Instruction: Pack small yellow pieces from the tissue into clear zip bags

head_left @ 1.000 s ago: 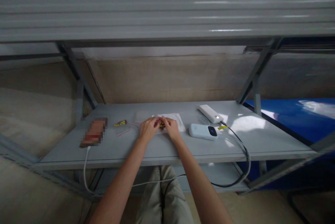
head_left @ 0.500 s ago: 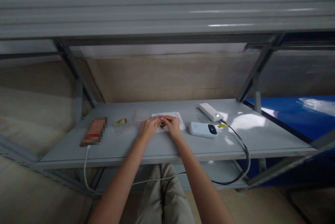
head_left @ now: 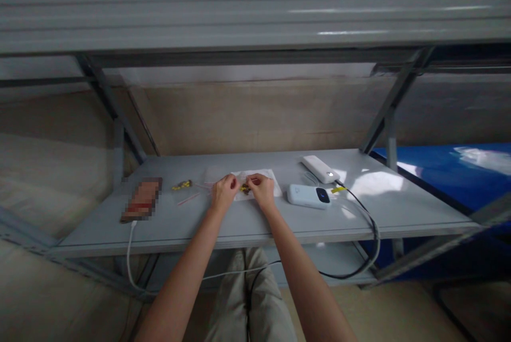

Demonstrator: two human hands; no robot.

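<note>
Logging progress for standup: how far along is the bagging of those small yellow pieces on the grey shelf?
Done: one small clear bag of yellow pieces lies aside, left of the hands. In hand: left hand and right hand pinch a second small bag of yellow bits over the white sheet. Left: unclear; no loose pieces visible.
</note>
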